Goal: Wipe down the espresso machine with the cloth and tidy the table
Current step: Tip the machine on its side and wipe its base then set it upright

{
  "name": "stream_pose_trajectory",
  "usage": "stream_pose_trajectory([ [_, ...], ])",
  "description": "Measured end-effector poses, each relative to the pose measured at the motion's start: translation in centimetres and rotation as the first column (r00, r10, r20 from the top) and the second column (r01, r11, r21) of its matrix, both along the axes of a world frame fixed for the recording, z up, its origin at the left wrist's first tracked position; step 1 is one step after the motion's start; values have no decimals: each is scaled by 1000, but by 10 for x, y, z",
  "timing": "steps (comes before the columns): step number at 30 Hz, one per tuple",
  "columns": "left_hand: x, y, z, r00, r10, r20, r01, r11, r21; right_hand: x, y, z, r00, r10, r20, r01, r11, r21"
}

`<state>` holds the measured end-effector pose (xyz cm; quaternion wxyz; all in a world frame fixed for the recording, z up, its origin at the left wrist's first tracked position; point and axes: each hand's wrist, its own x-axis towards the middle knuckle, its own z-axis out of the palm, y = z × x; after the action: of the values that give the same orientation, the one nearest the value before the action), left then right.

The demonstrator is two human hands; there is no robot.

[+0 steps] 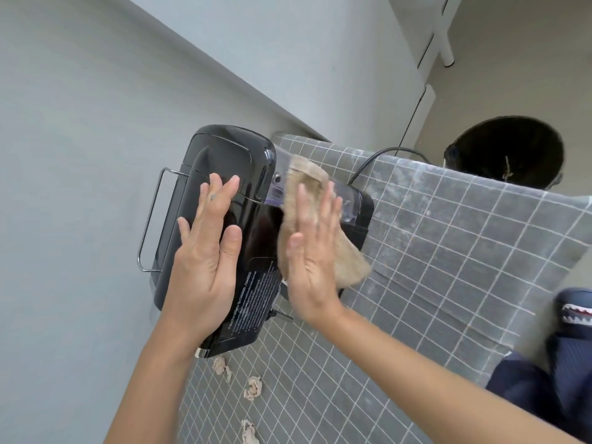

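While the left hand (205, 251) lies open and flat on the machine (224, 225) at the table's (448, 251) wall-side edge, bracing it, the right hand (312, 251), flat and gripping nothing, presses the cloth (304, 184) against its side and should stroke evenly without tipping it.

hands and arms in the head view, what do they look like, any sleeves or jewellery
Both forearms are bare as far as the frame shows, with no sleeves, gloves, watch or bracelets. The left hand has a small dark smudge on one finger; no rings show. The right hand is motion-blurred, and no rings or marks can be made out on it.
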<state>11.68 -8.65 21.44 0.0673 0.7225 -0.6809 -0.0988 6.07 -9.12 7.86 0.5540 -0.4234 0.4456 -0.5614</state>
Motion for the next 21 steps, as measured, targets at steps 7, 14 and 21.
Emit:
stream_pose_trajectory([
  [7,-4,-6,4,1000,-11,-17,11,1000,1,-12,-66,-19,990,-131,-42,133,990,50],
  [14,-3,-5,-2,999,-7,-32,7,1000,25,8,11,-10,997,-2,-71,3,1000,21],
  [21,-3,-8,-1,999,-3,-33,4,1000,30,-5,-44,2,993,-101,-53,98,994,-56],
])
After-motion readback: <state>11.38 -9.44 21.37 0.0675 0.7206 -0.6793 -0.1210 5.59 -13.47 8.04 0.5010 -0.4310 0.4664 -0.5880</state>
